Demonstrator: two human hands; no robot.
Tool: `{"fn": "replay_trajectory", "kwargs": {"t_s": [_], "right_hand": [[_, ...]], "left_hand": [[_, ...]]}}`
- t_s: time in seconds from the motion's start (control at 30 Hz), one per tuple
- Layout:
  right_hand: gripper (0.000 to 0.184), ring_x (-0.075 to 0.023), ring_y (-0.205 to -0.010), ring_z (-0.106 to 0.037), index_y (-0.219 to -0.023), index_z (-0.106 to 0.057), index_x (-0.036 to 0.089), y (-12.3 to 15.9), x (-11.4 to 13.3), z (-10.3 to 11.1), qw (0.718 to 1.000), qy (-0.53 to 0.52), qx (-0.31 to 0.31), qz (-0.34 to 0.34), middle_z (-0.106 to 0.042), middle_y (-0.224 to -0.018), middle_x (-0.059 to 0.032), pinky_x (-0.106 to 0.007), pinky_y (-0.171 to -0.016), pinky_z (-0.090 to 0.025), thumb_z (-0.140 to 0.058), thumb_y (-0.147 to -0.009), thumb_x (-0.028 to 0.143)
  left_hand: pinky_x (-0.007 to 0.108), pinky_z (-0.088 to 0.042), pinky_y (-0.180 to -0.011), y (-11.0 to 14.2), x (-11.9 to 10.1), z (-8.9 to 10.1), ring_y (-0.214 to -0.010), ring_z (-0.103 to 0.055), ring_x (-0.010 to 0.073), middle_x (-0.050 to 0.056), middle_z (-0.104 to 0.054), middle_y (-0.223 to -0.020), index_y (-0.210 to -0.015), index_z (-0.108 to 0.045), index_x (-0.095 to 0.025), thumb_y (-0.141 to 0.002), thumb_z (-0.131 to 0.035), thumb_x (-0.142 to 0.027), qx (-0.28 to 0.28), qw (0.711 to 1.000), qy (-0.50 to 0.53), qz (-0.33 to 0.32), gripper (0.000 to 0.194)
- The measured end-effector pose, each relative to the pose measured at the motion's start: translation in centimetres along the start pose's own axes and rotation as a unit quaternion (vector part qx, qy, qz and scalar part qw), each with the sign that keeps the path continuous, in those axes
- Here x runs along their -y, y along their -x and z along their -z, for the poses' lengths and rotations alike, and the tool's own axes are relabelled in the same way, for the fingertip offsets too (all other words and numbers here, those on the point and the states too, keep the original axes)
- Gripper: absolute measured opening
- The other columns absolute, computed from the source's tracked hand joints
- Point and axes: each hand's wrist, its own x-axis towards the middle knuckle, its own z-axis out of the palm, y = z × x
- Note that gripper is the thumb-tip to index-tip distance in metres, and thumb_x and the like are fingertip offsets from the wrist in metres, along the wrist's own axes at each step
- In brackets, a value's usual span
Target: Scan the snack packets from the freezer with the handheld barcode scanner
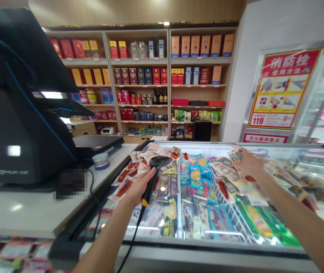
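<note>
My left hand [141, 186] is wrapped round the handle of a black handheld barcode scanner [159, 162], whose cable trails down toward me. The scanner is above the left part of a glass-topped chest freezer [147, 248]. On the right, my right hand [249, 163] reaches over the freezer with its fingers closed on the edge of a small clear food packet [235, 154]. Several vacuum-packed food packets [226, 170] lie under and beside that hand. To the left of the scanner are several packs of reddish sausages [124, 185].
A checkout terminal [28, 151] stands on the white counter [31, 212] at left, near a small round tub [100, 161]. Blue snack bags [196, 176] and a white wire basket divider [230, 208] show in the freezer. Shelves [140, 83] of boxed bottles line the back wall.
</note>
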Motion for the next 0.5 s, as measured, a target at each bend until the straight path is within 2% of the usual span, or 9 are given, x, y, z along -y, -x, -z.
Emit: {"fn": "replay_trajectory", "kwargs": {"t_s": [0.07,0.1,0.17,0.2,0.27,0.33,0.43,0.5], "right_hand": [[0.054,-0.0358,-0.094,-0.046,-0.105,-0.048,0.014,-0.4,-0.8,0.5,0.997,0.056,-0.039,-0.03,-0.052,-0.101,-0.0185,-0.052,-0.074,-0.028,-0.047,-0.062,0.047],[0.052,-0.0359,-0.096,-0.044,-0.103,-0.049,0.013,-0.3,-0.4,0.5,0.996,0.064,-0.062,-0.024,-0.05,-0.104,-0.0193,-0.052,-0.075,-0.027,-0.044,-0.064,0.047],[0.045,-0.032,-0.097,-0.045,-0.104,-0.05,0.015,0.1,2.1,0.2,0.996,0.034,-0.079,0.018,-0.05,-0.105,-0.0166,-0.048,-0.077,-0.029,-0.038,-0.07,0.043],[0.043,-0.0289,-0.096,-0.047,-0.105,-0.049,0.017,0.4,4.2,-0.3,0.997,0.002,-0.065,0.051,-0.053,-0.103,-0.0139,-0.044,-0.078,-0.03,-0.035,-0.073,0.041],[0.04,-0.0244,-0.089,-0.051,-0.103,-0.05,0.018,1.5,9.1,-1.5,0.994,-0.063,0.021,0.085,-0.058,-0.094,-0.01,-0.037,-0.074,-0.035,-0.033,-0.075,0.041],[0.039,-0.0232,-0.089,-0.052,-0.098,-0.053,0.018,2.8,14.3,-3.2,0.978,-0.104,0.109,0.142,-0.06,-0.093,-0.0092,-0.034,-0.072,-0.036,-0.032,-0.076,0.043],[0.038,-0.0225,-0.088,-0.053,-0.086,-0.058,0.02,5.3,20.8,-5.9,0.965,-0.12,0.141,0.187,-0.061,-0.088,-0.0069,-0.034,-0.073,-0.035,-0.036,-0.073,0.048],[0.043,-0.0242,-0.089,-0.051,-0.088,-0.057,0.019,6.8,23.7,-7.4,0.963,-0.126,0.145,0.19,-0.06,-0.091,-0.009,-0.037,-0.074,-0.034,-0.037,-0.071,0.052]], "left_hand": [[0.019,-0.038,-0.044,0.1,-0.2,0.9,-0.046,-0.05,0.0083,0.0,-0.054,-0.057,-0.076,-0.052,-0.012,-0.067,-0.051,-0.045,-0.018,1.0,0.018,-0.008,0.035],[0.02,-0.038,-0.044,0.1,-0.3,1.2,-0.047,-0.05,0.0087,0.0,-0.054,-0.058,-0.078,-0.052,-0.012,-0.067,-0.051,-0.045,-0.025,0.999,0.024,-0.009,0.035],[0.02,-0.039,-0.044,0.2,-0.4,1.5,-0.047,-0.051,0.0094,0.001,-0.055,-0.059,-0.08,-0.052,-0.012,-0.066,-0.052,-0.045,-0.031,0.999,0.028,-0.006,0.036],[0.021,-0.039,-0.044,0.2,-0.5,1.6,-0.047,-0.05,0.0095,0.001,-0.056,-0.059,-0.08,-0.052,-0.012,-0.066,-0.052,-0.045,-0.032,0.999,0.027,-0.003,0.036],[0.021,-0.039,-0.045,0.2,-0.4,1.7,-0.047,-0.05,0.0094,0.001,-0.056,-0.059,-0.08,-0.052,-0.013,-0.066,-0.051,-0.046,-0.033,0.999,0.024,-0.001,0.036],[0.02,-0.038,-0.044,0.3,-0.2,1.9,-0.047,-0.05,0.0092,0.001,-0.056,-0.059,-0.079,-0.053,-0.013,-0.066,-0.05,-0.046,-0.034,0.999,0.021,-0.002,0.036],[0.02,-0.038,-0.044,0.3,0.2,2.3,-0.047,-0.05,0.0088,0.0,-0.056,-0.058,-0.077,-0.053,-0.014,-0.066,-0.051,-0.046,-0.041,0.999,0.026,-0.003,0.034],[0.019,-0.038,-0.044,0.3,0.4,2.4,-0.047,-0.05,0.0084,0.0,-0.056,-0.058,-0.076,-0.052,-0.014,-0.067,-0.051,-0.045,-0.039,0.999,0.032,-0.002,0.033]]}}
